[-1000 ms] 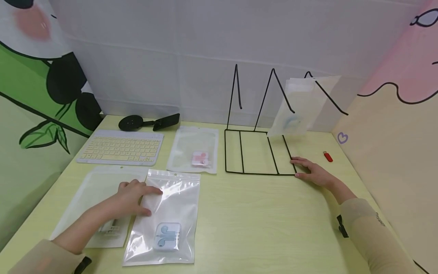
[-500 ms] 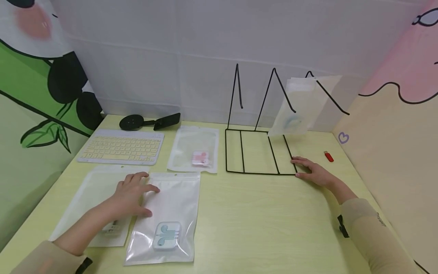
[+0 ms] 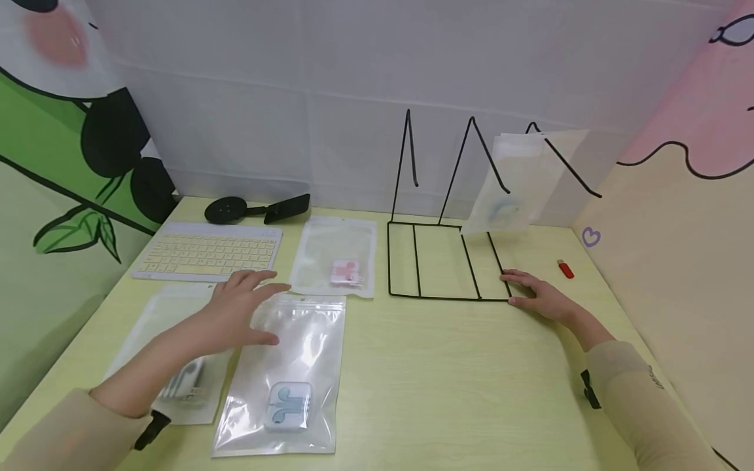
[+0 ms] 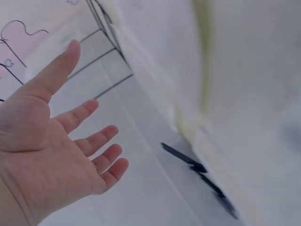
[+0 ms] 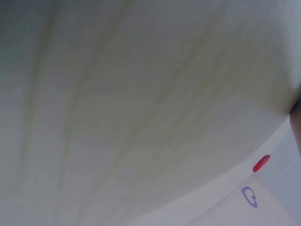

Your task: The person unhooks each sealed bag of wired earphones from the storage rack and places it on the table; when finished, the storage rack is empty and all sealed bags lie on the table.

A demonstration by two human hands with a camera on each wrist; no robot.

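My left hand (image 3: pixel 232 315) hovers over the top of a clear zip bag (image 3: pixel 303 356), fingers spread and holding nothing. Inside that bag lies a boxed pair of blue earphones (image 3: pixel 288 406). In the left wrist view the left palm (image 4: pixel 56 146) shows bare. Partly under the left forearm is another zip bag (image 3: pixel 156 314) with a white item in it. My right hand (image 3: pixel 538 296) rests its fingertips at the front right corner of a black wire rack (image 3: pixel 450 299). One translucent bag (image 3: pixel 518 173) hangs on the rack's rightmost arm; its bluish contents are blurred.
Behind the left hand lie a white keyboard (image 3: pixel 209 254) and a black folding stand (image 3: pixel 228 210). A zip bag (image 3: pixel 312 252) with a pink earphone box (image 3: pixel 345 272) sits left of the rack. A red USB stick (image 3: pixel 565 269) lies near the right wall.
My left hand has lifted and moved slightly up and right over the zip bags, its thumb and fingers more spread. The right hand and the rack have stayed in place.
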